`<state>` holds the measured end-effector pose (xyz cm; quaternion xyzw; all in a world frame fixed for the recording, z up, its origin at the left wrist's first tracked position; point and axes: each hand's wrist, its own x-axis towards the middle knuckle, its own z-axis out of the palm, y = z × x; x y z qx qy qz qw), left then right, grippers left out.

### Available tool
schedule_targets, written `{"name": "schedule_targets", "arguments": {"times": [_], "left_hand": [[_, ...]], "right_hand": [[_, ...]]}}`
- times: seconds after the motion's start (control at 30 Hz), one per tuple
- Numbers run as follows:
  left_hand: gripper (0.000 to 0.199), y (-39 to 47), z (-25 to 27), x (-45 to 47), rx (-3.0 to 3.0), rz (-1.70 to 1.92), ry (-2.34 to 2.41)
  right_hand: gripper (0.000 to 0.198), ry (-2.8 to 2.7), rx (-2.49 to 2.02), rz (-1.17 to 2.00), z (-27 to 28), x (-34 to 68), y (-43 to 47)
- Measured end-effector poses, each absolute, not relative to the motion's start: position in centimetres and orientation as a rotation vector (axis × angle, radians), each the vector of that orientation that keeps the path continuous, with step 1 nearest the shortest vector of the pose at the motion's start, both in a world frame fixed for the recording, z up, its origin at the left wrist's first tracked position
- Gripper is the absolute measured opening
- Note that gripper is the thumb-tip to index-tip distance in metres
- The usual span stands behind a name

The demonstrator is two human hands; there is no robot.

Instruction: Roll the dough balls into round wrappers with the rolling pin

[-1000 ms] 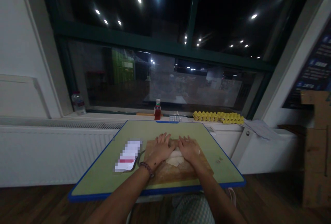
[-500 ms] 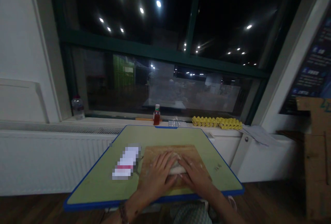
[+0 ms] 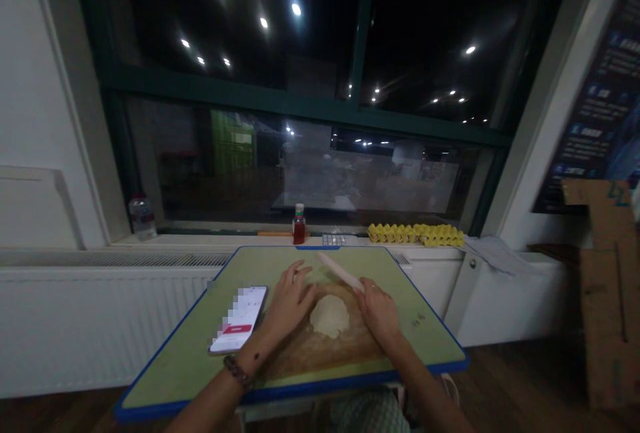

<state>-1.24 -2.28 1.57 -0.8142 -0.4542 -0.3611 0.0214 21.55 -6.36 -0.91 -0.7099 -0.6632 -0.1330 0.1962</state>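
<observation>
A flat, roughly round sheet of dough (image 3: pixel 329 317) lies on a wooden board (image 3: pixel 320 354). My right hand (image 3: pixel 379 309), at the board's right side, is closed round the near end of a pale rolling pin (image 3: pixel 340 271). The pin slants up and to the left, its far end beyond the board's back edge and clear of the dough. My left hand (image 3: pixel 291 299) is at the left of the dough, over the board's left part, fingers apart and with nothing in them. The thumb comes close to the dough's edge; whether it touches I cannot tell.
The board rests on a green folding table (image 3: pixel 190 353) with a blue rim. A phone (image 3: pixel 243 319) lies left of it. On the sill stand a red-filled bottle (image 3: pixel 299 227), yellow egg trays (image 3: pixel 415 235) and a clear bottle (image 3: pixel 143 217). Cardboard (image 3: pixel 607 313) stands at right.
Both hands were together over the middle of the board. They have parted: my left hand moved left, and my right hand now holds the rolling pin off to the right, uncovering the dough.
</observation>
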Motion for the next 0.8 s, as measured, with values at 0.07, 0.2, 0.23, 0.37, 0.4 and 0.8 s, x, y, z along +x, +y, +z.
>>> {"name": "schedule_targets", "arguments": {"times": [0.07, 0.2, 0.23, 0.37, 0.4, 0.8], "left_hand": [[0.038, -1.8, 0.7, -0.5, -2.641, -0.977, -1.373], [0.039, -1.2, -0.9, 0.9, -2.878, -0.851, -1.319], [0.039, -1.1, -1.1, 1.2, -2.92, -0.864, -1.314], [0.045, -0.3, -1.4, 2.0, -3.06, -0.933, -1.354], [0.049, 0.0, -1.4, 2.0, -3.101, -0.943, -1.391], [0.022, 2.5, -3.5, 0.5, -3.079, -1.78, -1.701]], "right_hand": [[0.031, -1.809, -2.031, -0.396, -1.5, 21.4, -5.3], [0.028, -1.81, -2.039, -0.433, -2.5, 21.3, -4.7], [0.027, -1.808, -2.044, -0.433, -2.6, 21.3, -4.7], [0.027, -1.791, -2.09, -0.409, -2.7, 21.4, -5.0], [0.027, -1.79, -2.099, -0.407, -2.7, 21.4, -4.9], [0.029, -1.784, -2.068, -0.338, -2.6, 21.4, -5.0]]}}
